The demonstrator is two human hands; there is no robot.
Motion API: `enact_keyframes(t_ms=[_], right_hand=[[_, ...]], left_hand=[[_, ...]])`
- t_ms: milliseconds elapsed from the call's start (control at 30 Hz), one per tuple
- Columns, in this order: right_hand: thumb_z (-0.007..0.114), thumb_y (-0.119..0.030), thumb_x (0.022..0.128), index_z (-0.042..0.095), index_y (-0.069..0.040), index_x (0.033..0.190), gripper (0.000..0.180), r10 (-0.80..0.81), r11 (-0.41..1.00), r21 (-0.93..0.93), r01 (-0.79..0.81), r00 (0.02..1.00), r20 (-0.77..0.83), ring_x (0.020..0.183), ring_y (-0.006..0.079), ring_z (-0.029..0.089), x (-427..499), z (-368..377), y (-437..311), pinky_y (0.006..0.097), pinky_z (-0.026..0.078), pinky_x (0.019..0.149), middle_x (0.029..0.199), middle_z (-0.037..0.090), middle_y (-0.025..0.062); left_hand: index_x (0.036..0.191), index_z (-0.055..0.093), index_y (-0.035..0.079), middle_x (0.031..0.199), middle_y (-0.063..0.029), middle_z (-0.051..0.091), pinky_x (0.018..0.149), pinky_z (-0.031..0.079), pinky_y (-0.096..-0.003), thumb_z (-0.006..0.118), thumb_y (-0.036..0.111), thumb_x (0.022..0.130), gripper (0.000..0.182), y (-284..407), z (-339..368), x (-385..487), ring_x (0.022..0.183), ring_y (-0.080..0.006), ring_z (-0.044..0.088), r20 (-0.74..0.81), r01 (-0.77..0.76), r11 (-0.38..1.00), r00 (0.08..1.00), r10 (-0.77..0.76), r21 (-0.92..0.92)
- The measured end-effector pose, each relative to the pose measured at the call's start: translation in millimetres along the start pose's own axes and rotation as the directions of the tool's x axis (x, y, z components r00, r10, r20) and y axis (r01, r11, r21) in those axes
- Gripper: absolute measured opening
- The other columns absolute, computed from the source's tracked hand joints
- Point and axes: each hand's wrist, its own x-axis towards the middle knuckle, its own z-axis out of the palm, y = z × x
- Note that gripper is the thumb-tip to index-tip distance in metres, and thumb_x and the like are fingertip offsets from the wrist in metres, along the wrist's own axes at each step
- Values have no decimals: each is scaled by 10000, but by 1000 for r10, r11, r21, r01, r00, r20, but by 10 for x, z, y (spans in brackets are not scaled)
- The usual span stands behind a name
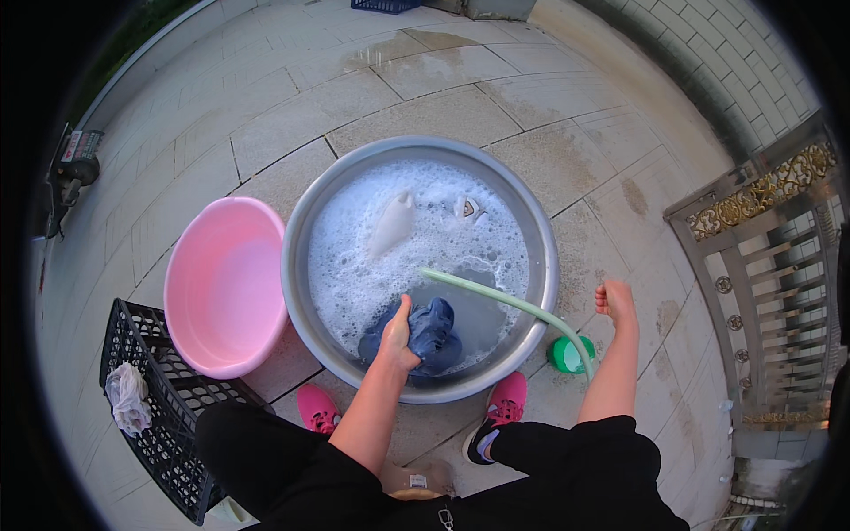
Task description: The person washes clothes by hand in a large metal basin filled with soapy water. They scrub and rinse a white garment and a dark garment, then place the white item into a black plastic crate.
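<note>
A large round metal basin holds sudsy water in front of me. My left hand grips a bunched, wet dark-blue cloth at the basin's near side, and part of the cloth lies in the water. A pale-green hose crosses the right rim, its end over the suds. White fabric bulges out of the foam, and a smaller light piece with a brown patch pokes up to its right. Off to the right, outside the basin, my right hand is curled into a fist with nothing visible in it.
Left of the basin stands a pink plastic tub. A black plastic crate beside it carries a crumpled white bag. A green container sits near the right rim. A metal gate stands farther right on the stone-slab ground.
</note>
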Motion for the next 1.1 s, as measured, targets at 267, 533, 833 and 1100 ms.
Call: enact_keyframes(t_ms=[267, 533, 833, 1100], right_hand=[[526, -54, 765, 563, 43, 761, 104, 476, 877, -204, -434, 842, 256, 577, 210, 557, 378, -336, 1382, 335, 502, 545, 680, 559, 125], [547, -109, 776, 580, 6, 799, 122, 604, 797, -291, -530, 702, 377, 577, 183, 566, 361, 67, 1584, 291, 498, 560, 700, 579, 100], [489, -55, 746, 562, -34, 686, 97, 552, 786, -502, -361, 774, 308, 482, 151, 496, 463, -210, 1411, 280, 403, 433, 612, 538, 57], [436, -2, 712, 476, -48, 581, 144, 188, 981, -62, -183, 831, 523, 456, 134, 426, -62, -256, -38, 251, 343, 425, 540, 452, 38]], left_hand=[[936, 546, 29, 852, -113, 604, 633, 496, -384, 465, 419, 840, 410, -92, -6, 236, 694, -246, 598, -23, 26, 997, 999, -24, 72], [923, 550, 19, 768, -89, 592, 534, 476, -333, 392, 443, 863, 457, -123, 79, 197, 609, -208, 572, -40, 33, 992, 999, -28, 124], [946, 534, 10, 849, -99, 593, 634, 487, -351, 364, 375, 892, 406, -165, 9, 224, 702, -218, 582, -10, 11, 997, 1000, -10, 73], [888, 546, 16, 770, -83, 586, 576, 482, -329, 355, 358, 899, 393, -167, -27, 180, 617, -198, 567, 72, 53, 998, 996, -51, -33]])
